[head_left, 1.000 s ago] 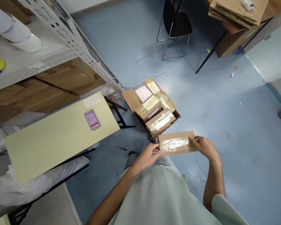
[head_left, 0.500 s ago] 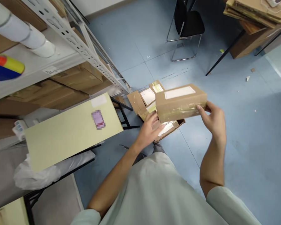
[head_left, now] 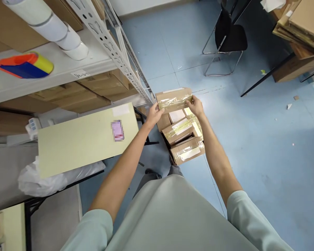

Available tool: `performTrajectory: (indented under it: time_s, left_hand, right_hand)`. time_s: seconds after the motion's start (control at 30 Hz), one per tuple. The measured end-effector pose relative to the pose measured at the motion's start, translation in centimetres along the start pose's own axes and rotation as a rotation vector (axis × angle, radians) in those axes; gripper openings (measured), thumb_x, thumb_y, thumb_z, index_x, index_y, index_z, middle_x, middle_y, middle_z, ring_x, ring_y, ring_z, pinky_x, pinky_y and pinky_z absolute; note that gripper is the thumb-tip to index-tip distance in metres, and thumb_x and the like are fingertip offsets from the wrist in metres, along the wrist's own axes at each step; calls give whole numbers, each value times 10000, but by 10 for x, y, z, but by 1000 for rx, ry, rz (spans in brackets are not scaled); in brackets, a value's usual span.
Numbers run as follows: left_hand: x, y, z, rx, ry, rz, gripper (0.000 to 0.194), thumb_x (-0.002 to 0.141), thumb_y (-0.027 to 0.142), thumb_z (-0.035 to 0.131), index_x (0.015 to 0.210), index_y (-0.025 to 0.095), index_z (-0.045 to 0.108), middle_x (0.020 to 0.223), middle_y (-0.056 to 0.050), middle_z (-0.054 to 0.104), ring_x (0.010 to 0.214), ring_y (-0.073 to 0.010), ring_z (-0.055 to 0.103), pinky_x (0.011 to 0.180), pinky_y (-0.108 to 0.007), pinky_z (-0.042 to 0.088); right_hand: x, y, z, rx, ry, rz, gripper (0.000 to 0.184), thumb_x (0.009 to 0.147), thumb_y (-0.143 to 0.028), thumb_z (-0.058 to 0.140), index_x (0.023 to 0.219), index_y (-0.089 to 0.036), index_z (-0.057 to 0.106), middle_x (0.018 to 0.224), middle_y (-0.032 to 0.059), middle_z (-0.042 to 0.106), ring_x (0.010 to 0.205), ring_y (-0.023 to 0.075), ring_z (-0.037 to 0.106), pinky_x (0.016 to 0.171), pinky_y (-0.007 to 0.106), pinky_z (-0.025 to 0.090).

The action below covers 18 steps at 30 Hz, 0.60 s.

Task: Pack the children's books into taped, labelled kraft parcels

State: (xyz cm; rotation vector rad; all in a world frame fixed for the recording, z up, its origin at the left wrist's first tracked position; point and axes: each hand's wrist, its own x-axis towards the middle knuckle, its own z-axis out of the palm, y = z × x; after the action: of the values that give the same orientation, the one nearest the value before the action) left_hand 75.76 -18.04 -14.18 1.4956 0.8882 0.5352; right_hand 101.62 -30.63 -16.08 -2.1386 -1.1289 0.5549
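Observation:
A taped brown cardboard box [head_left: 176, 99] is held out in front of me between both hands. My left hand [head_left: 155, 114] grips its left end, and my right hand [head_left: 195, 105] is closed on its right end. Under and nearer than it, several similar boxes with white labels lie together in a larger open carton on the floor. Among them are a tilted labelled box [head_left: 179, 129] and a nearest labelled box [head_left: 188, 150], with a dark gap between those two. The held box hides the far part of the carton.
To my left stands a pale yellow table [head_left: 75, 139], and behind it a white metal shelf rack [head_left: 112, 52] with cartons, white rolls [head_left: 65, 36] and a tape dispenser [head_left: 26, 65]. A black chair [head_left: 231, 38] and a desk with stacked cardboard [head_left: 300, 28] are at far right.
The held box has moved away from me and to the left, over the far part of the carton. My left hand now grips its left end. The view has shifted somewhat.

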Motion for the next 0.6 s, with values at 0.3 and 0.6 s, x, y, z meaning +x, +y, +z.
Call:
performTrajectory:
  time_s: [0.3,0.6]
  left_hand:
    - [-12,-50,27,200,-48,-180,563,835,291,856,1365,164,718,1090,-108,795,998,-272,746,1013,-448,583]
    - [-30,-65,30,337,-42,-113,820,991,285,651,1722,202,286,1635,-205,533,1439,-307,593,1191,-462,492]
  right_hand:
    - [-23,41,14,-62,-160,265,279,970,-450,648,1030,-180,680,1000,116,758,891,245,653,877,360,524]
    - [-30,57,24,377,2,238,859,975,-864,467,1367,-129,677,1402,207,716,1346,335,632,1159,448,483]
